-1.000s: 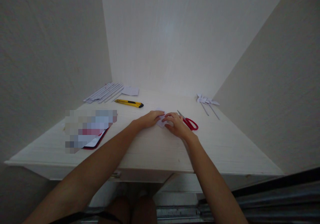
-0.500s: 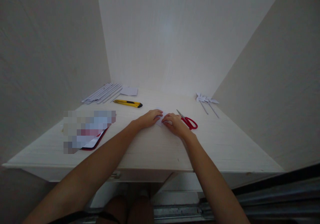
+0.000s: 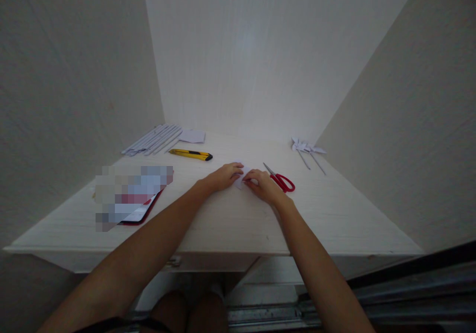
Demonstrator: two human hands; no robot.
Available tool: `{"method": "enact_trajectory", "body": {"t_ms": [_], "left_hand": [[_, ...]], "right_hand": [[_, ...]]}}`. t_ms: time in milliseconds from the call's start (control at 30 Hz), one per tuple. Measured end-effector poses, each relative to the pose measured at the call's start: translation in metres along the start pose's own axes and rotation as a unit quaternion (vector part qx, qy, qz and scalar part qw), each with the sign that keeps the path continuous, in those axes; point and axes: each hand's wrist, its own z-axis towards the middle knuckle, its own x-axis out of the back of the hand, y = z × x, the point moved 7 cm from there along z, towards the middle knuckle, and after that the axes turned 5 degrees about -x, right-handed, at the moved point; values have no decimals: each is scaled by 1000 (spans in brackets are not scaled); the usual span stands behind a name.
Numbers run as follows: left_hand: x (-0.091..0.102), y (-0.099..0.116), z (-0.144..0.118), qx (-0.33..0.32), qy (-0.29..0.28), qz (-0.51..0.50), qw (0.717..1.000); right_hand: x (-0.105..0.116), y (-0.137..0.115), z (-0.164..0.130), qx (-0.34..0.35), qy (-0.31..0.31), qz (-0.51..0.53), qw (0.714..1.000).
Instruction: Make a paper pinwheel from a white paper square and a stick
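A small white piece of paper (image 3: 240,183) lies on the table between my two hands, partly covered by fingers. From its left side, my left hand (image 3: 225,176) holds it with bent fingertips pressed on it. My right hand (image 3: 263,185) pinches its right side, thumb and fingertips together. Just beyond my right hand rests a pair of scissors (image 3: 279,178) with red handles, blades pointing away and to the left. A yellow and black utility knife (image 3: 191,154) lies farther off, to the upper left of my left hand.
Rolled white paper sticks (image 3: 158,138) lie at the back left beside a stack of paper squares (image 3: 192,136). White paper pinwheels (image 3: 305,147) on sticks lie at the back right. A partly blurred phone or tablet (image 3: 139,214) is at left. Walls enclose the table.
Both hands remain at the paper with only slight finger movement; the right fingertips have shifted a little. The whole view has moved very slightly.
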Motion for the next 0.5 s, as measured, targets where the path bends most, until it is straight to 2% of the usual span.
{"method": "enact_trajectory", "body": {"t_ms": [267,500], "left_hand": [[0,0,0,9,-1,-7,1000],[-1,1,2,12,-5,-5,1000]], "right_hand": [[2,-1,0,11,10,28,1000],[2,1,-1,-10,9,46,999]]}}
